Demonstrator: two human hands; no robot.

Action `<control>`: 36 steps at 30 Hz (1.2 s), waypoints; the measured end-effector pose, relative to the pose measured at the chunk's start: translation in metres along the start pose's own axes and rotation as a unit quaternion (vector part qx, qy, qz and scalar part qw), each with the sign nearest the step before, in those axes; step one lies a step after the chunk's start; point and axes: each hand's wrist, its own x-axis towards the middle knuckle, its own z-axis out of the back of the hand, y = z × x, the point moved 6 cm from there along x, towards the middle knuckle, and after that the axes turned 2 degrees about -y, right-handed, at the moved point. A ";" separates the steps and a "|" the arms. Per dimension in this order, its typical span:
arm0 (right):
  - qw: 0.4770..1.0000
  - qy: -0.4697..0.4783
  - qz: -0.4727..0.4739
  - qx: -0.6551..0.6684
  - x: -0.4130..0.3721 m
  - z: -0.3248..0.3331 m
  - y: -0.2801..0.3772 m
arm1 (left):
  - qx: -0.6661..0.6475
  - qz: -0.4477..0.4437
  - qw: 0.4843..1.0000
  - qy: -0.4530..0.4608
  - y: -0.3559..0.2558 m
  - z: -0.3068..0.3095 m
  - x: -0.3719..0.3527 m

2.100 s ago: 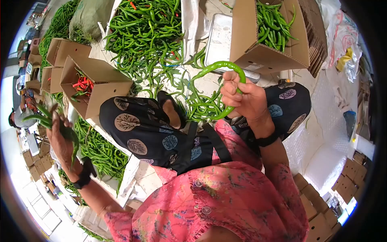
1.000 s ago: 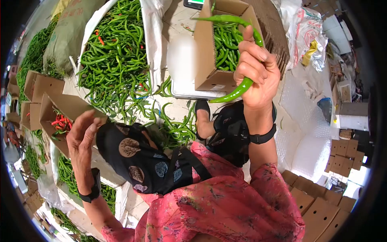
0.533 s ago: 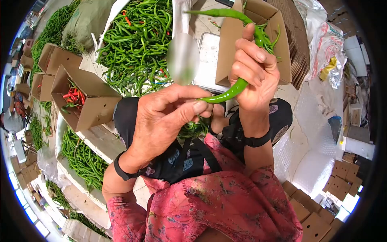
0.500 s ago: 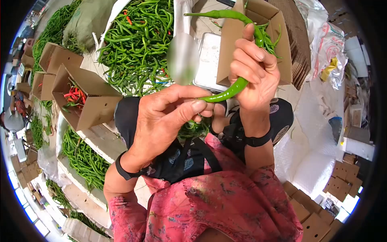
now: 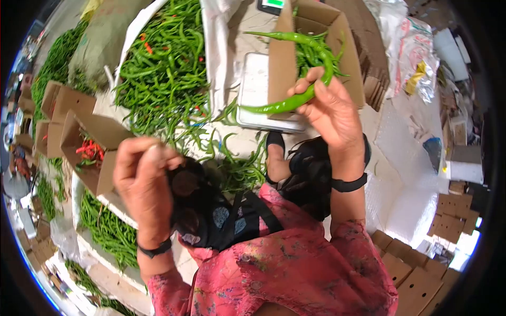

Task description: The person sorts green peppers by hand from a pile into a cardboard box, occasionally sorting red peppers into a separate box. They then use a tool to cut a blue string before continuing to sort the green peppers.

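My right hand [image 5: 334,108] pinches a long, curved green chili pepper [image 5: 328,66] by its middle, both ends sticking out to the left. Below and behind it, a cardboard box [image 5: 280,66] holding green chili peppers [image 5: 311,55] rests on a white platform scale [image 5: 253,87]. My left hand [image 5: 145,179] is apart from the pepper, over my knee, with its fingers curled together. Whether anything small sits between those fingertips is hidden. Loose green chili peppers [image 5: 242,171] lie on the floor between my feet.
A white sack [image 5: 219,31] spills a big heap of green chilies [image 5: 166,58]. Left stands a cardboard box [image 5: 129,126] with red chilies [image 5: 90,150]; more green chilies [image 5: 108,231] lie below it. Flattened cardboard [image 5: 369,87] and bubble wrap [image 5: 403,158] are at right.
My left hand has let go of the pepper's lower end and swung left and down. My right hand keeps the pepper, now gripping it lower with the fingers turned.
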 end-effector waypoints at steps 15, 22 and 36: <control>0.649 -0.003 0.067 -0.758 0.091 0.079 0.083 | 0.302 0.153 0.940 -0.030 0.157 0.246 0.026; 0.837 0.130 -0.329 -0.418 -0.027 -0.043 -0.058 | 0.288 0.229 0.924 -0.103 0.245 0.304 -0.011; 0.743 -0.064 -0.144 -0.651 0.059 0.125 -0.415 | 0.585 -0.082 0.804 0.062 0.355 0.206 0.098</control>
